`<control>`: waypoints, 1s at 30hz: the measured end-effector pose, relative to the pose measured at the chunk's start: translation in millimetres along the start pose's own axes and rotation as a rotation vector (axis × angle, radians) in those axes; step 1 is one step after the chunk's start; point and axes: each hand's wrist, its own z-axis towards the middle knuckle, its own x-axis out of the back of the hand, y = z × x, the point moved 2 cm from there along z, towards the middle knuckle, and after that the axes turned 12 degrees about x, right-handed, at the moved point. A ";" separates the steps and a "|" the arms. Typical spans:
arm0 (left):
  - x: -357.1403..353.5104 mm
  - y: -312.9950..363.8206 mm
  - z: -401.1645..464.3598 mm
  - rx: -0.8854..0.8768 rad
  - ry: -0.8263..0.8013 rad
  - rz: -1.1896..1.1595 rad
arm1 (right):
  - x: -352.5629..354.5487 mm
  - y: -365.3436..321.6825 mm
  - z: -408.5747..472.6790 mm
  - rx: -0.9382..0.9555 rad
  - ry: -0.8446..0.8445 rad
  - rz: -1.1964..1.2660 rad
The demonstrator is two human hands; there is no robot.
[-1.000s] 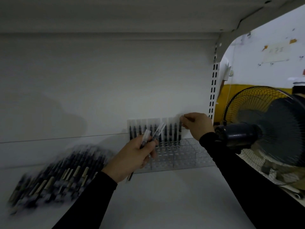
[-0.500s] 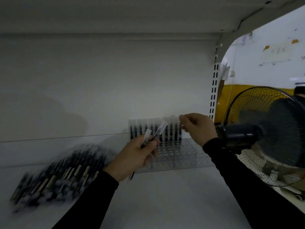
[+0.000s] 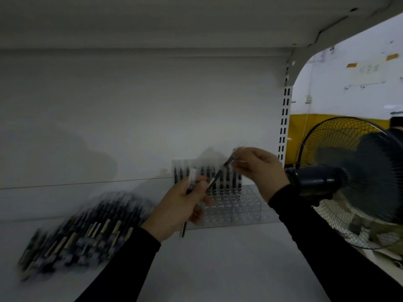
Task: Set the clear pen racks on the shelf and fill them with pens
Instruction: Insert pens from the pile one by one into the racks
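Left hand (image 3: 178,208) gripping two pens (image 3: 192,182); right hand (image 3: 259,168) pinching the upper end of one — blurred. Clear pen rack (image 3: 237,205) on white shelf (image 3: 218,262), back row filled.

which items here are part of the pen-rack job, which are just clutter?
Job:
- clear pen rack on the shelf
- pens standing in its back row
- loose pen pile
- pens held by left hand and right hand

Clutter:
- black fan
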 end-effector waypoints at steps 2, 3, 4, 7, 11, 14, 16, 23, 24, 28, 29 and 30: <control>1.6 -0.1 2.0 -0.026 0.036 0.034 | 14.0 -5.3 10.2 -0.001 0.099 0.073; 2.4 -0.7 3.4 -0.028 0.038 0.042 | 20.4 -6.6 14.4 0.017 0.131 0.063; 2.7 -1.6 4.7 -0.021 0.026 0.046 | 26.2 -7.4 17.8 0.045 0.153 0.025; 1.1 -3.7 7.6 0.051 -0.050 -0.064 | 42.0 -3.0 26.3 0.136 0.213 -0.183; 0.2 -6.0 8.7 0.095 -0.141 -0.187 | 55.9 4.4 35.1 0.226 0.206 -0.472; -0.3 -5.3 6.0 0.049 -0.188 -0.183 | 55.4 8.6 37.0 0.259 0.157 -0.568; -0.7 -4.0 4.9 0.026 -0.182 -0.185 | 54.7 13.3 38.5 0.259 0.127 -0.629; 0.2 -4.3 6.5 -0.016 -0.127 -0.168 | 56.5 32.9 43.4 0.194 0.039 -0.736; 0.5 -4.7 6.9 -0.028 -0.117 -0.151 | 55.7 34.9 42.7 0.186 0.019 -0.757; 2.7 -6.9 8.9 -0.069 -0.081 -0.075 | 53.4 43.5 38.0 0.148 -0.063 -0.785; 2.9 -7.2 9.3 -0.071 -0.077 -0.070 | 53.5 44.7 37.6 0.146 -0.068 -0.788; 3.1 -7.4 9.4 -0.072 -0.075 -0.066 | 53.5 44.5 37.3 0.144 -0.072 -0.793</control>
